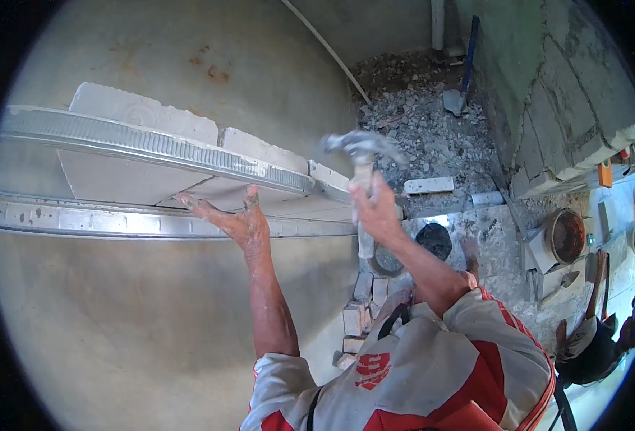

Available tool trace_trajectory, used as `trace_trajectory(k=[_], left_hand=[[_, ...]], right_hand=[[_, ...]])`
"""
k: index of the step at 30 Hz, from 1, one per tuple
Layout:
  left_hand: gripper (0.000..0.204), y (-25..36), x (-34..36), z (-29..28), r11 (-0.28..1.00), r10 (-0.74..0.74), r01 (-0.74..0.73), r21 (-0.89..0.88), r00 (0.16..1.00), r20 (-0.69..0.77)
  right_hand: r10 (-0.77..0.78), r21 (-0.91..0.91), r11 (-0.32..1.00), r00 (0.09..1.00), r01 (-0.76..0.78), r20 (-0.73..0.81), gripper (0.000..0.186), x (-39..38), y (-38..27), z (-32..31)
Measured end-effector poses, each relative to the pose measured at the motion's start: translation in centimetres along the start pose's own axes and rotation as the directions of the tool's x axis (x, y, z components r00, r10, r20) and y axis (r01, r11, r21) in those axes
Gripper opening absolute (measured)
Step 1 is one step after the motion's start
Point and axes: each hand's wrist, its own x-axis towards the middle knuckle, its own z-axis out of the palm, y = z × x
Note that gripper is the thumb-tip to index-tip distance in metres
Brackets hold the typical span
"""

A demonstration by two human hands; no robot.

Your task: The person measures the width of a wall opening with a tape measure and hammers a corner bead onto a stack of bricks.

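A claw hammer is upright in my right hand, its fingers wrapped round the pale handle; motion smears the hammer's head. My left hand is open, thumb and fingers spread, against or just beside the underside of a white slab; I cannot tell if it presses. The slab sits between a ribbed metal profile and a lower metal channel, both running along the wall. Several white blocks stand in a row behind the ribbed profile. The hammer is near that row's right end.
Rubble covers the far floor, with a blue-handled shovel against the wall and a white plank. Bricks and a dark bucket lie near my feet. At right are another bucket and another person.
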Motion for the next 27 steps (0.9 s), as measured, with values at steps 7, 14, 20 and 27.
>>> trace_trajectory(k=[7,14,20,27], left_hand=[[0.108,0.6,0.1,0.5,0.999,0.014,-0.014,-0.028,1.0,-0.005],[0.11,0.3,0.1,0.0,0.995,-0.055,0.053,-0.079,0.998,-0.02],[0.115,0.0,0.2,0.1,0.999,-0.017,0.017,-0.03,1.0,-0.017],[0.118,2.3,2.8,-2.4,0.989,-0.095,0.085,-0.117,0.992,-0.085]], right_hand=[[-0.451,-0.158,0.891,0.875,0.427,-0.179,0.04,1.4,3.3,1.8],[-0.083,-0.15,0.985,0.995,0.09,0.056,0.044,0.9,3.3,1.4],[-0.13,0.013,0.991,0.979,0.133,-0.157,0.031,-0.1,3.5,-1.9],[-0.113,-0.089,0.991,0.976,0.098,-0.186,0.028,-1.9,3.7,-4.4]])
